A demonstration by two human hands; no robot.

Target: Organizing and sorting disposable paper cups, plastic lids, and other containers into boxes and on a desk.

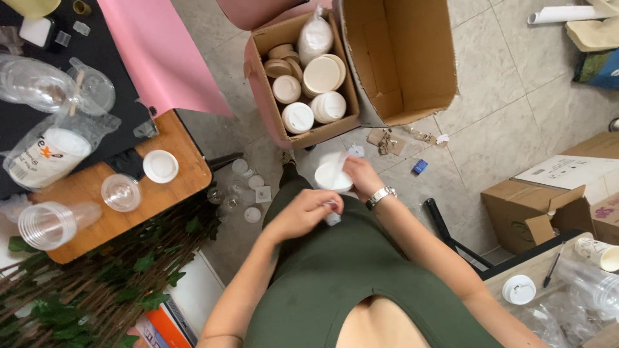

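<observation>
My right hand point(362, 176), with a metal wristwatch point(380, 196) on its wrist, grips a white cup lid point(332, 176) in front of my green dress. Just below it, my left hand point(303, 212) is closed around a small white object point(333, 218) that is mostly hidden by the fingers. The two hands are close together, almost touching. Beyond them on the floor stands an open cardboard box point(303, 71) filled with stacks of white and tan lids and cups.
A wooden table point(161, 193) at left carries clear plastic cups point(51, 224), a white lid point(160, 166), and bagged cups. A large empty cardboard box point(400, 58) lies at top. More boxes point(548, 200) stand right. Small jars point(245, 187) and scraps litter the tiled floor. Green leaves point(97, 283) lie lower left.
</observation>
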